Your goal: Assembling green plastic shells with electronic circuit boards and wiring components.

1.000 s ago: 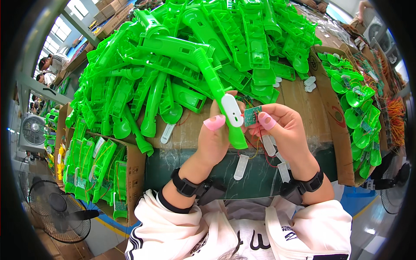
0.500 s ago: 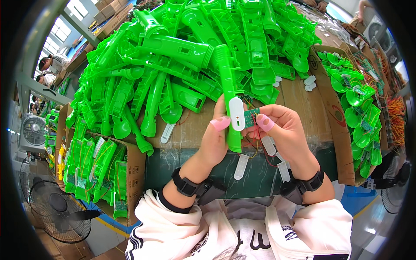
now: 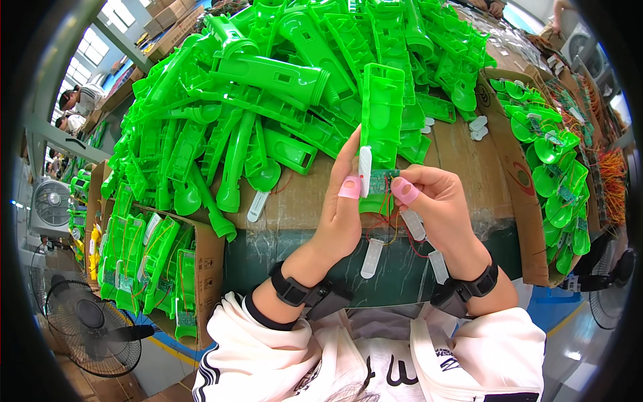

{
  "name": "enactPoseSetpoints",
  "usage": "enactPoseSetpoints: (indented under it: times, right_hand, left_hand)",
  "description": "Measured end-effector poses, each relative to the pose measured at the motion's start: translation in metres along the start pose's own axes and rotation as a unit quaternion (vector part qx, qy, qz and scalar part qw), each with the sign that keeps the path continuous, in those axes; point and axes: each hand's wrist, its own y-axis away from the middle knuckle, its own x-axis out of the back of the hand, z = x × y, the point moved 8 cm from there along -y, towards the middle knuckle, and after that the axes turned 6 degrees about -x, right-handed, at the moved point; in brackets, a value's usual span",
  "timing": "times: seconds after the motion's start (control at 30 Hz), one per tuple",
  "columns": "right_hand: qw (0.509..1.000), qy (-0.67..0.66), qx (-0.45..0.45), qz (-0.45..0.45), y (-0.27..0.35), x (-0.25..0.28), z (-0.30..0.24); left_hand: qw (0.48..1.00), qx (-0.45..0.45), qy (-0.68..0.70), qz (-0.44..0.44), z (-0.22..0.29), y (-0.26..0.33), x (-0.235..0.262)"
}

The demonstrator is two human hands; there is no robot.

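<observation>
My left hand (image 3: 343, 218) is closed round the lower left side of a green plastic flashlight shell half (image 3: 383, 117), its hollow inside turned up. A white oblong plate (image 3: 365, 173) stands at the shell's left edge, beside my left thumb. My right hand (image 3: 439, 204) pinches the right end of a small green circuit board (image 3: 380, 181), which lies over the lower part of the shell. Thin red and yellow wires hang below the board. Both thumbs wear pink finger covers. Near my hands lie white plastic strips (image 3: 372, 259), and parts of the wires are hidden by my fingers.
A large heap of green shells (image 3: 268, 77) covers the far side of the cardboard-topped table. Boxes of green shells with boards and wires stand at left (image 3: 213, 268) and right (image 3: 512, 181). A black fan (image 3: 90, 315) stands at lower left; other people are farther back.
The green shell has turned from edge-on to show its hollow inside. The white plate now appears edge-on, and the circuit board has moved slightly left over the shell.
</observation>
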Motion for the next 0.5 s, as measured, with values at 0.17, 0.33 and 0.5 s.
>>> enactPoseSetpoints:
  times: [0.17, 0.33, 0.5]
  right_hand:
    - [1.000, 0.014, -0.015, 0.015, 0.000, 0.000, 0.000]
    - [0.999, 0.028, 0.018, 0.026, -0.001, 0.002, -0.008]
    - [0.996, 0.038, 0.077, 0.007, -0.001, -0.001, -0.015]
  left_hand:
    - [0.999, 0.020, -0.022, -0.022, -0.005, 0.003, 0.003]
    - [0.992, -0.024, -0.114, -0.039, 0.003, 0.003, -0.006]
    - [0.992, -0.018, -0.111, -0.054, 0.004, -0.001, -0.005]
